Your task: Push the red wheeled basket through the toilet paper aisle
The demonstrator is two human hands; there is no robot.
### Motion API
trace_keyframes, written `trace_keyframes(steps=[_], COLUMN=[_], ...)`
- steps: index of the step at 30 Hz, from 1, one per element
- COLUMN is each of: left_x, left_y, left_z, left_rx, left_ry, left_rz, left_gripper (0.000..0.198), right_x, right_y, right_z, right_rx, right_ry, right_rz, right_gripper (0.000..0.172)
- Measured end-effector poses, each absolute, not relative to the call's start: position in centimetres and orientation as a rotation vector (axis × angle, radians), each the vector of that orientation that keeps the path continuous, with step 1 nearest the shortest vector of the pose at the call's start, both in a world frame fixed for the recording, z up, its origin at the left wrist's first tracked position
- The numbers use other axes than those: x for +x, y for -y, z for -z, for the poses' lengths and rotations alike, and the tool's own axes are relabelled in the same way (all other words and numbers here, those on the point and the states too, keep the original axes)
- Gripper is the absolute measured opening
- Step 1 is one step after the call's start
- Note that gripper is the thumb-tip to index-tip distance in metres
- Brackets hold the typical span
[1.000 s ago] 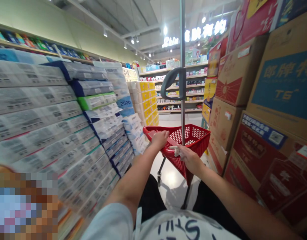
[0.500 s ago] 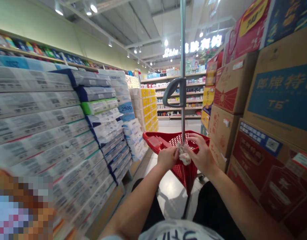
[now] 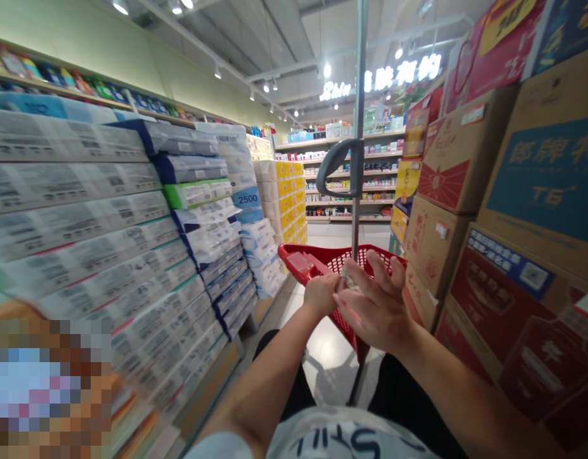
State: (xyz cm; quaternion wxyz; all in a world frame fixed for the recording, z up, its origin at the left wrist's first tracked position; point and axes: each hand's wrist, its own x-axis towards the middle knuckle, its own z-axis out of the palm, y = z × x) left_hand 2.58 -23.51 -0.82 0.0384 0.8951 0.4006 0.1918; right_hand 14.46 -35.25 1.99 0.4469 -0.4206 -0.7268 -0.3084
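My left hand (image 3: 321, 295) is closed at the left end of a crumpled whitish cloth (image 3: 348, 276), just over a red shopping basket (image 3: 339, 324). Most of this wad is covered by the fingers of my right hand (image 3: 382, 305). That hand is open, palm turned to the left, its fingers apart and crossing in front of the cloth. Whether its thumb touches my left hand is hard to make out. A metal pole (image 3: 355, 226) with a grey loop handle (image 3: 326, 177) rises from the basket behind both hands.
Stacked tissue packs (image 3: 97, 217) line the left side, with yellow-and-white packs (image 3: 291, 188) farther on. Cardboard cartons (image 3: 552, 159) are piled close on the right. Shelves (image 3: 323, 145) of small goods stand across the far end. Pale floor tiles (image 3: 325, 376) run between.
My right hand has moved left and opened across the cloth, hiding most of it. My left hand keeps its hold. The view has shifted slightly, with the basket now a little farther right.
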Motion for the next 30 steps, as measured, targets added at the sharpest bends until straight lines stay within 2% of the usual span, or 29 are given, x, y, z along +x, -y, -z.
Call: trace_keyframes(steps=[3, 7, 10, 14, 18, 21, 23, 25, 30], left_x=[2.6, 2.6, 2.4, 1.8, 0.7, -0.2, -0.7, -1.1, -1.0], left_y=[23.4, 22.9, 22.4, 22.1, 21.7, 20.8, 20.0, 19.1, 16.7], left_z=[0.9, 1.6, 1.9, 1.4, 0.5, 0.2, 0.2, 0.0, -1.2], left_rx=[2.810, 2.855, 2.874, 2.855, 2.774, 2.783, 2.812, 2.818, 2.786], left_ry=[-1.238, -1.215, -1.172, -1.138, -1.057, -1.071, -1.111, -1.158, -1.284], left_rz=[-0.650, -0.746, -0.800, -0.783, -0.795, -0.707, -0.624, -0.573, -0.318], left_gripper=[0.031, 0.036, 0.037, 0.041, 0.037, 0.040, 0.044, 0.045, 0.041], right_x=[15.4, 16.9, 17.5, 18.2, 19.8, 20.6, 20.3, 19.4, 16.7], right_y=[34.3, 32.0, 30.6, 29.5, 28.7, 27.6, 26.4, 25.2, 23.0], right_z=[-1.4, 1.4, 4.3, 7.5, 7.4, 5.8, 5.0, 5.0, 7.3], right_rx=[-1.121, -1.153, -1.138, -1.101, -1.210, -1.258, -1.228, -1.163, -1.149], right_ry=[1.715, 1.706, 1.800, 1.804, 1.501, 1.256, 1.355, 1.626, 1.880], right_rz=[0.684, 0.550, 0.391, 0.272, 0.162, 0.124, 0.067, -0.061, -0.221], right_gripper=[0.008, 0.032, 0.042, 0.039, 0.028, 0.040, 0.045, 0.040, 0.036])
